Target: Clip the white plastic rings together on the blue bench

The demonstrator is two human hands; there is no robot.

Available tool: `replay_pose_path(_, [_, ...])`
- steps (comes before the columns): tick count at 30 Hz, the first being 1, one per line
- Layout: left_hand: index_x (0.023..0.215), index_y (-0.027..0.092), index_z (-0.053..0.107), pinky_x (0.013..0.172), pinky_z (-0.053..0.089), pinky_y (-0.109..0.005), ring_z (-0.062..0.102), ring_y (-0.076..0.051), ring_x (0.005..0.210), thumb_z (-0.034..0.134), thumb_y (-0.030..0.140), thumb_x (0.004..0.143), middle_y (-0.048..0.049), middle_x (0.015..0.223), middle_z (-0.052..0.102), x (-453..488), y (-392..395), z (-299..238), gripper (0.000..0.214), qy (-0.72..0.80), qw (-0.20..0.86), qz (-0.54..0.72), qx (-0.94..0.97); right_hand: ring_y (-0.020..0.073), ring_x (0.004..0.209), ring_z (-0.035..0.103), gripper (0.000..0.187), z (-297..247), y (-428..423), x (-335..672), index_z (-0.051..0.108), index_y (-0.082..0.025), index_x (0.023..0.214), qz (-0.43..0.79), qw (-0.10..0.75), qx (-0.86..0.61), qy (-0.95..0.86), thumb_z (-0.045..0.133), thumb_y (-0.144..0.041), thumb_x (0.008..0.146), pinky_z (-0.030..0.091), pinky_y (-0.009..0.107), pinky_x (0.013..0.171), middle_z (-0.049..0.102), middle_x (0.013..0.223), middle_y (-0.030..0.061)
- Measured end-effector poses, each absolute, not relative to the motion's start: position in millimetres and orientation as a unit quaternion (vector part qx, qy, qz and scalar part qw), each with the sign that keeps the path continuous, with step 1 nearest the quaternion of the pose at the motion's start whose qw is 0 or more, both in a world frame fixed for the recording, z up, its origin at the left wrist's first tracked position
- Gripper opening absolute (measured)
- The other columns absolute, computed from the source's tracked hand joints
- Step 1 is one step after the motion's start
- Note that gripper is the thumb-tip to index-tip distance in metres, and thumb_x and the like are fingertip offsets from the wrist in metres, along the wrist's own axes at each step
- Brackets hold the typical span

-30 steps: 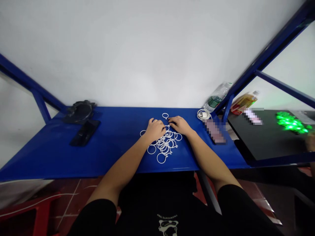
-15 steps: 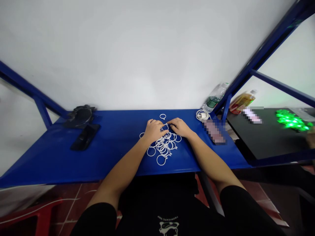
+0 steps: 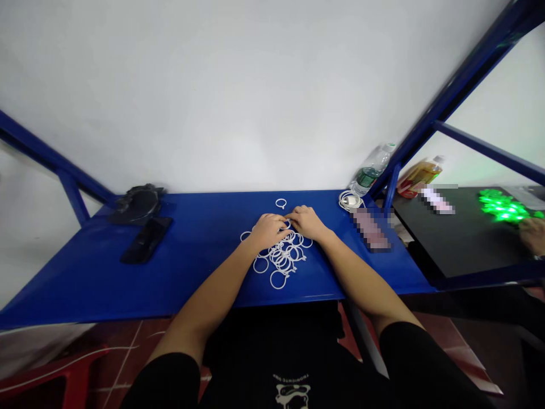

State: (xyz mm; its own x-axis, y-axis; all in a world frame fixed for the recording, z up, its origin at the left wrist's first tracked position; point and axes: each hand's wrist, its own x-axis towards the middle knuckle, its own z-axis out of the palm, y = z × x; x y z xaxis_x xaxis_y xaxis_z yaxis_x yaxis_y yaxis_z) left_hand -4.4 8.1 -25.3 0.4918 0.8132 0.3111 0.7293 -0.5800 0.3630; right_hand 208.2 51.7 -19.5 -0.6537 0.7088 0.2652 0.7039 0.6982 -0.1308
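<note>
A heap of several white plastic rings (image 3: 281,257) lies on the blue table (image 3: 204,255) in front of me. My left hand (image 3: 268,228) and my right hand (image 3: 304,220) rest side by side at the far edge of the heap, fingers curled and fingertips meeting over a ring between them. What they pinch is mostly hidden by the fingers. One single white ring (image 3: 280,203) lies apart, just beyond my hands.
A black phone (image 3: 146,239) and a black lumpy object (image 3: 138,202) lie at the table's left. A coiled white cable (image 3: 350,199), a water bottle (image 3: 370,167) and a blurred item (image 3: 370,228) sit at the right. Another person's hand (image 3: 532,234) reaches over a black table with green parts (image 3: 504,207).
My two hands have drawn closer together until their fingertips meet over the far edge of the ring heap. The other person's hand has come further into view at the right.
</note>
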Motion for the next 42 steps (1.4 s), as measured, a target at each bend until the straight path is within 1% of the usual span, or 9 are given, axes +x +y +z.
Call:
replay_pose_path(4, [0.101, 0.025, 0.078, 0.108, 0.044, -0.046, 0.068, -0.024, 0.113, 0.07, 0.038, 0.096, -0.0036, 0.12, 0.076, -5, 9, -24, 0.016, 0.433, 0.096, 0.261, 0.858, 0.0244, 0.094, 0.062, 0.018, -14, 49, 210, 0.078, -0.021, 0.109, 0.047, 0.183, -0.382, -0.905, 0.062, -0.025, 0.1, 0.045, 0.036, 0.085, 0.073, 0.102, 0.0099])
replay_pose_path(8, [0.104, 0.023, 0.075, 0.101, 0.05, -0.04, 0.07, -0.022, 0.108, 0.072, 0.028, 0.094, -0.0049, 0.112, 0.077, -2, 8, -18, 0.012, 0.453, 0.113, 0.348, 0.813, 0.0226, 0.092, 0.067, 0.016, -9, 42, 209, 0.076, -0.021, 0.107, 0.131, 0.283, -0.355, -0.881, 0.061, -0.024, 0.101, 0.049, 0.038, 0.089, 0.077, 0.102, 0.0078])
replay_pose_path(13, [0.095, 0.023, 0.075, 0.1, 0.054, -0.039, 0.073, -0.022, 0.101, 0.074, 0.03, 0.092, -0.0045, 0.101, 0.079, 0, 6, -11, 0.008, 0.481, 0.12, 0.453, 0.741, 0.0213, 0.092, 0.072, 0.017, -4, 33, 205, 0.078, -0.023, 0.103, 0.254, 0.403, -0.336, -0.812, 0.067, -0.035, 0.099, 0.054, 0.036, 0.087, 0.08, 0.1, 0.0061])
replay_pose_path(25, [0.077, 0.022, 0.071, 0.082, 0.059, -0.034, 0.072, -0.018, 0.082, 0.071, 0.031, 0.092, -0.0032, 0.086, 0.076, 6, -1, 1, 0.018, 0.438, 0.215, 0.51, 0.709, 0.0169, 0.07, 0.067, 0.039, -6, 33, 198, 0.077, -0.02, 0.088, 0.461, 0.433, -0.352, -0.69, 0.082, -0.058, 0.08, 0.054, 0.03, 0.067, 0.077, 0.081, 0.0029])
replay_pose_path(29, [0.079, 0.022, 0.072, 0.084, 0.059, -0.034, 0.072, -0.018, 0.085, 0.068, 0.029, 0.094, -0.0034, 0.088, 0.076, 3, 2, 0, 0.017, 0.441, 0.196, 0.502, 0.717, 0.0177, 0.073, 0.067, 0.037, -5, 32, 197, 0.077, -0.021, 0.089, 0.457, 0.441, -0.357, -0.685, 0.082, -0.057, 0.081, 0.055, 0.031, 0.07, 0.077, 0.083, 0.0033])
replay_pose_path(32, [0.097, 0.022, 0.076, 0.096, 0.056, -0.037, 0.073, -0.021, 0.101, 0.069, 0.032, 0.095, -0.0054, 0.104, 0.078, 0, 4, -2, 0.012, 0.442, 0.166, 0.479, 0.74, 0.0183, 0.075, 0.068, 0.034, -6, 33, 196, 0.078, -0.022, 0.091, 0.423, 0.469, -0.378, -0.677, 0.08, -0.054, 0.083, 0.056, 0.032, 0.073, 0.077, 0.085, 0.0037])
replay_pose_path(36, [0.122, 0.023, 0.072, 0.107, 0.049, -0.043, 0.07, -0.025, 0.118, 0.079, 0.033, 0.086, -0.0069, 0.124, 0.076, -5, 3, -3, 0.037, 0.453, 0.116, 0.424, 0.776, 0.0189, 0.074, 0.069, 0.035, -11, 36, 195, 0.077, -0.021, 0.093, 0.411, 0.492, -0.389, -0.662, 0.078, -0.055, 0.084, 0.056, 0.032, 0.071, 0.077, 0.085, 0.0045])
replay_pose_path(39, [0.121, 0.025, 0.073, 0.108, 0.047, -0.045, 0.07, -0.027, 0.118, 0.079, 0.031, 0.087, -0.0068, 0.123, 0.076, -13, 6, -3, 0.035, 0.491, 0.078, 0.378, 0.781, 0.018, 0.076, 0.069, 0.034, -10, 41, 204, 0.076, -0.021, 0.107, 0.388, 0.461, -0.381, -0.701, 0.076, -0.049, 0.087, 0.057, 0.032, 0.071, 0.078, 0.094, 0.0058])
replay_pose_path(42, [0.121, 0.024, 0.073, 0.106, 0.047, -0.048, 0.071, -0.031, 0.115, 0.08, 0.036, 0.087, -0.0099, 0.122, 0.077, -26, 17, -6, 0.037, 0.578, 0.052, 0.348, 0.736, 0.0172, 0.075, 0.068, 0.033, -1, 47, 227, 0.074, -0.022, 0.12, 0.275, 0.4, -0.409, -0.773, 0.074, -0.035, 0.089, 0.056, 0.032, 0.073, 0.078, 0.102, 0.0059])
